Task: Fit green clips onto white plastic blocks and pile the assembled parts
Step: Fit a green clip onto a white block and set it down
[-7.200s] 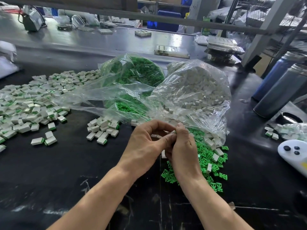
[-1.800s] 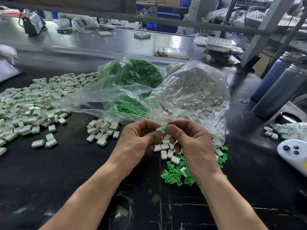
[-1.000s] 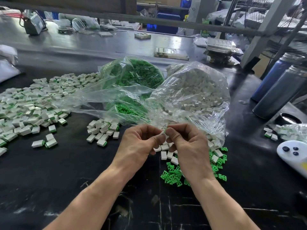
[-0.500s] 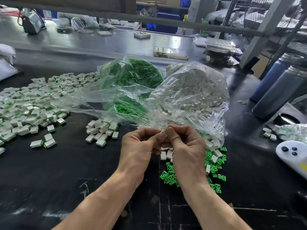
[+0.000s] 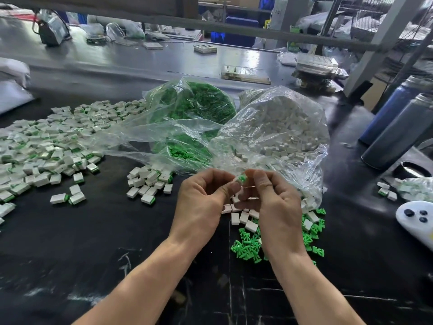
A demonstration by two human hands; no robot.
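Bare black bench (image 5: 93, 242) lies open on the near left. Above it, both hands meet. The left hand (image 5: 201, 202) and right hand (image 5: 274, 207) have curled fingers pinching one green clip (image 5: 242, 178) between their tips. Loose white blocks (image 5: 241, 215) and green clips lie just below the hands. Assembled parts (image 5: 42, 146) are piled far left.

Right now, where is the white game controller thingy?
In the head view, the white controller lies at the far right edge of the black table, right of the loose green clips and below the two dark bottles.
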